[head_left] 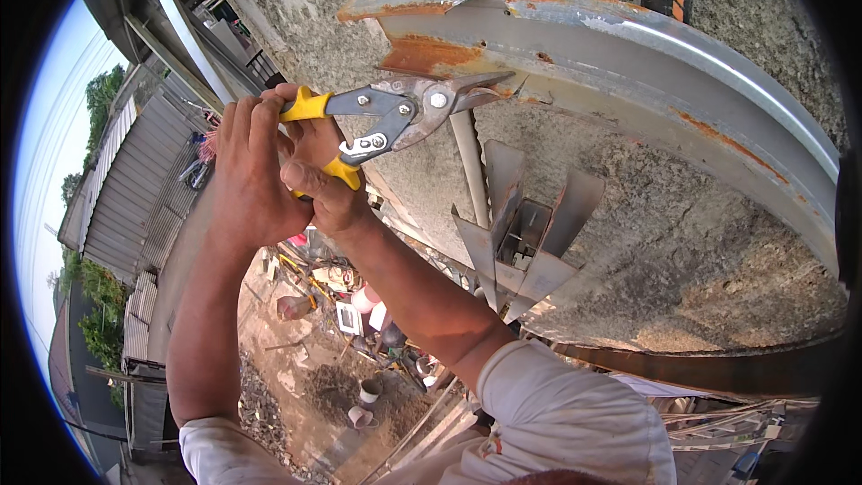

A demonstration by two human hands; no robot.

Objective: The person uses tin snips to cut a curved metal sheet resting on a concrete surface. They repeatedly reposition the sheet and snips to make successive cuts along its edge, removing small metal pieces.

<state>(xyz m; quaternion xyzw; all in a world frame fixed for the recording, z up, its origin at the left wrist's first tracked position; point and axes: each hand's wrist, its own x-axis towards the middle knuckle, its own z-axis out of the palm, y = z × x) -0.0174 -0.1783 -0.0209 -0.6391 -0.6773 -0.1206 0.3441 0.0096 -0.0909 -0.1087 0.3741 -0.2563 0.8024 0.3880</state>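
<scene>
My left hand (256, 162) and my right hand (330, 184) are together, both closed around the yellow-tipped handles of a pair of tin snips (409, 112). The snips point to the right, and their jaws meet the lower edge of a rusty grey metal channel (620, 58) near its left end. Around that end the sheet metal is cut and bent, with orange rust on it. Most of the handles' length is hidden in my hands, and which fingers lie on which handle is partly covered.
Behind the channel is a rough concrete wall (718, 242) with a thin pipe (469, 162). Below the snips, a metal post with its end cut and splayed into flaps (525, 242) points up. Far below lies ground (296, 359) with rubble and buckets. A corrugated roof (144, 171) stands at left.
</scene>
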